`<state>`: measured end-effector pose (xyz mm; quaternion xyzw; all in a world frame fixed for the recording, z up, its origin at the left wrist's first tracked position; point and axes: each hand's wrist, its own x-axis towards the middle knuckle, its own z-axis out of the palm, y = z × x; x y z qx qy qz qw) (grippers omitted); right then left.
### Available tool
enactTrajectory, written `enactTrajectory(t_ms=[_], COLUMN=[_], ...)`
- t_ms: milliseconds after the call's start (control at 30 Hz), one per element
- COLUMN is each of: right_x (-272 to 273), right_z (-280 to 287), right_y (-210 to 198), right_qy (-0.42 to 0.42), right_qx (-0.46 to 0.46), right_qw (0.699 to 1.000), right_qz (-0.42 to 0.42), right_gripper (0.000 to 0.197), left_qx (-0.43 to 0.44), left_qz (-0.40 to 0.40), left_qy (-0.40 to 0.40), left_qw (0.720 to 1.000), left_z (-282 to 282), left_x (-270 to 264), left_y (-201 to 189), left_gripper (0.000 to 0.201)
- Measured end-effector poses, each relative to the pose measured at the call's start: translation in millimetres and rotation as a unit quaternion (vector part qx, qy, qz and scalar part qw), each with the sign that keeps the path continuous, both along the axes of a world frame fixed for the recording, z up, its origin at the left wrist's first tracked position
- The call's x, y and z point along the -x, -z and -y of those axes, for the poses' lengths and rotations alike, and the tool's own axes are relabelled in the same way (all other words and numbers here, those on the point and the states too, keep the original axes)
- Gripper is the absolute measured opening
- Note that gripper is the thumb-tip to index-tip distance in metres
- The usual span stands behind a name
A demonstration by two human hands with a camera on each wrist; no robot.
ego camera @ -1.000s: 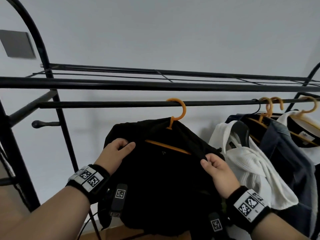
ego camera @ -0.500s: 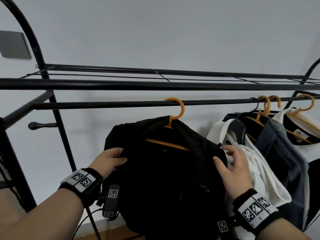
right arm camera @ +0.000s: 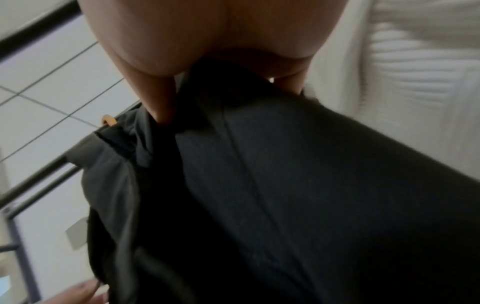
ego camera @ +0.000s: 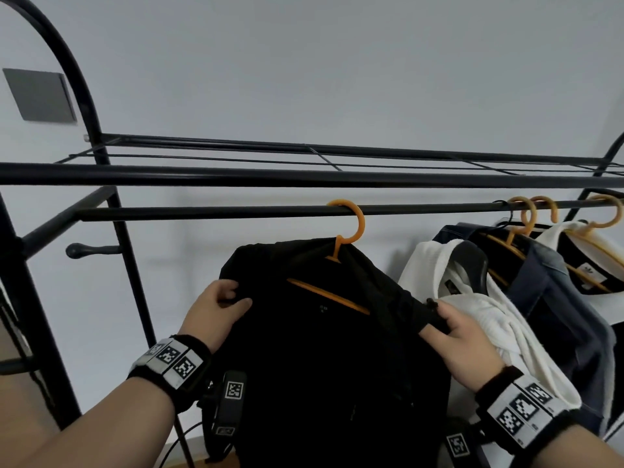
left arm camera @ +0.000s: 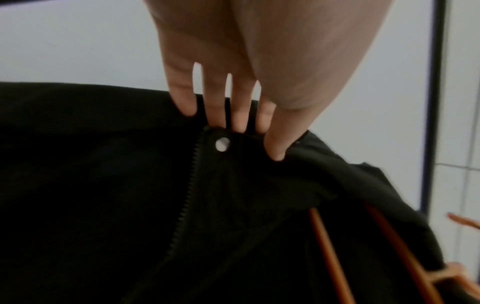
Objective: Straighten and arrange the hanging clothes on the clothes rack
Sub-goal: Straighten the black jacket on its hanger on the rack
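A black jacket (ego camera: 324,359) hangs on an orange hanger (ego camera: 351,228) from the rack's lower black rail (ego camera: 209,211). My left hand (ego camera: 219,309) pinches the jacket's left front edge by the shoulder; in the left wrist view the left hand (left arm camera: 228,115) has its fingers behind the cloth beside a zipper (left arm camera: 187,195) and a metal snap (left arm camera: 222,144). My right hand (ego camera: 456,336) grips the jacket's right shoulder edge. The right wrist view shows the right hand (right arm camera: 221,82) with thumb and fingers closed round the dark cloth (right arm camera: 285,185).
To the right hang a white knit top (ego camera: 479,305) on a dark hanger, a blue denim piece (ego camera: 553,298) and a white and black shirt (ego camera: 594,268) on orange hangers. A thick upper bar (ego camera: 236,175), a wire shelf and the left upright post (ego camera: 125,265) frame the rack.
My right hand left the white top and came back onto the jacket's right shoulder, gripping it. My left hand slid up the left edge. The jacket is spread wider across the hanger.
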<state>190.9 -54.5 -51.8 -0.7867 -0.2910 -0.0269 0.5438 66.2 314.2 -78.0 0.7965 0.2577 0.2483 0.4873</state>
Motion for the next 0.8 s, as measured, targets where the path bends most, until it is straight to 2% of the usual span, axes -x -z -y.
enactTrajectory(t_ms=[100, 200, 267, 400, 500, 567, 700, 800], right_x=[13.1, 24.1, 31.0, 39.4, 46.8, 54.8, 63.0, 66.4], right_z=[-15.8, -35.9, -49.8, -78.5, -97.8, -108.1, -121.7, -125.8], right_y=[-11.7, -17.2, -19.8, -16.7, -12.5, -11.3, -4.6, -5.3], right_qy=[-0.079, -0.127, -0.141, -0.165, -0.169, -0.184, -0.218, -0.261], right_qx=[0.029, 0.044, 0.049, 0.087, 0.106, 0.115, 0.127, 0.144], right_qw=[0.996, 0.991, 0.988, 0.979, 0.973, 0.969, 0.963, 0.952], right_qz=[0.021, 0.023, 0.033, 0.082, 0.111, 0.115, 0.099, 0.068], right_gripper=[0.034, 0.036, 0.038, 0.048, 0.045, 0.044, 0.026, 0.029], left_qx=[-0.028, -0.094, -0.107, -0.073, -0.12, -0.152, -0.193, -0.234], left_qz=[0.054, 0.066, 0.077, 0.087, 0.083, 0.085, 0.101, 0.124], left_qy=[-0.025, -0.011, -0.012, -0.052, -0.063, -0.063, -0.041, -0.024], left_qw=[0.998, 0.993, 0.991, 0.992, 0.987, 0.983, 0.975, 0.964], left_z=[3.6, 14.5, 20.8, 19.6, 18.2, 22.8, 41.3, 62.5], left_x=[6.4, 16.8, 26.6, 49.7, 66.7, 78.6, 100.8, 107.7], left_y=[-18.8, -35.3, -41.9, -43.2, -41.9, -43.9, -55.2, -66.5], left_gripper=[0.031, 0.03, 0.032, 0.061, 0.076, 0.071, 0.046, 0.033])
